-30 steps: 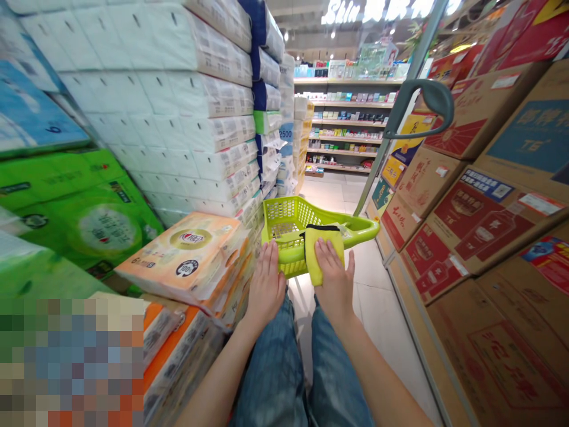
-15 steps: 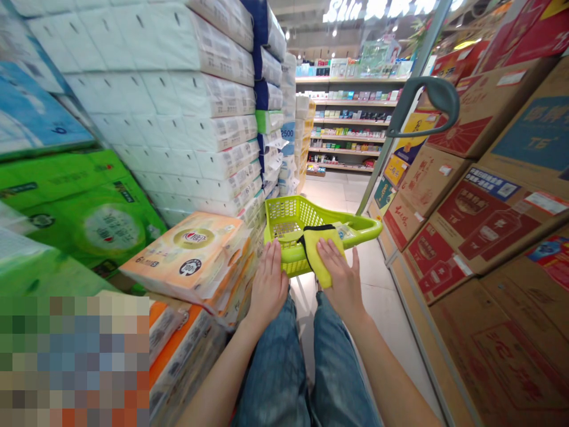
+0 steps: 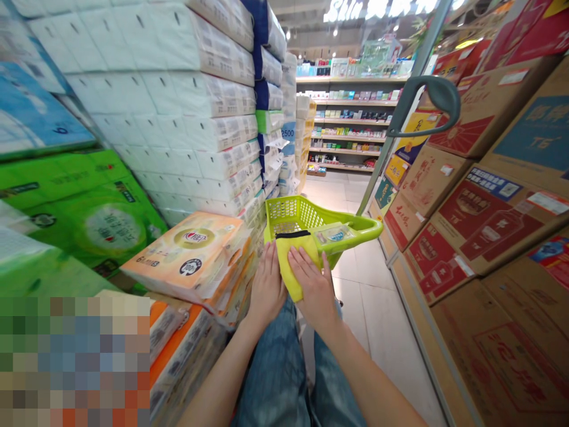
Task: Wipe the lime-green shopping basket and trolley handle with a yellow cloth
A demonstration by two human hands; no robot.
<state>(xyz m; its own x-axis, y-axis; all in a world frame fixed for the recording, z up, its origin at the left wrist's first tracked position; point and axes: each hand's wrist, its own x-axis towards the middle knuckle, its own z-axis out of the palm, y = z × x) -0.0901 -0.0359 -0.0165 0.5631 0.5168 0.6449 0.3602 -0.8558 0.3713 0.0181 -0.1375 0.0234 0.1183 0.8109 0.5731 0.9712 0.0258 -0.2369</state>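
Note:
A lime-green plastic shopping basket with perforated walls is in front of my knees. My right hand presses a yellow cloth with a black edge against the basket's near rim. Its fingers are stretched over the cloth, and the cloth's lower end hangs below the rim. My left hand rests at the basket's near left corner, its fingers straight and lying flat, just left of the cloth. A clear label holder shows on the rim, to the right of the cloth.
Stacked white tissue packs rise on the left, with an orange tissue pack close to my left arm. Cardboard cartons line the right side. A grey handle on a metal pole stands above the basket. Stocked shelves are behind.
My right hand has slid the yellow cloth left along the rim, up beside my left hand, uncovering the label holder. My left hand is almost unmoved.

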